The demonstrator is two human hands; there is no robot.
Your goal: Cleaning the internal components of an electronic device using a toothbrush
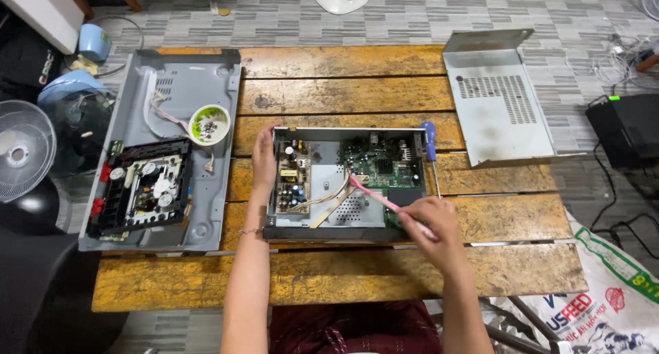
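**Q:** What are your hands doing, nearest the camera?

**A:** My right hand (431, 220) sits at the front right corner of the open electronics chassis (343, 184), fingers pressed together around a pink tool (384, 199). The tool slants up and left, its tip among the ribbon cables (328, 196) in the middle of the case. My left hand (264, 158) rests flat against the chassis's left wall, fingers together and pointing away from me, gripping nothing.

**Q:** Where does the chassis sit, and what is inside it?

**A:** It lies in the middle of the worn wooden table (329, 282), lid off. A tan power board (294, 175) stands at the left inside and a green circuit board (381, 162) at the back right.

**Q:** And around it?

**A:** A blue-handled screwdriver (430, 148) lies just beside the right wall, handle away from me. To the left lies a larger grey tray-like case (206, 210) holding a black disc-drive mechanism (144, 186), with a small white bowl (209, 124) of screws and small parts behind it. At the far right, a perforated grey metal cover (498, 97) rests on the table's edge.
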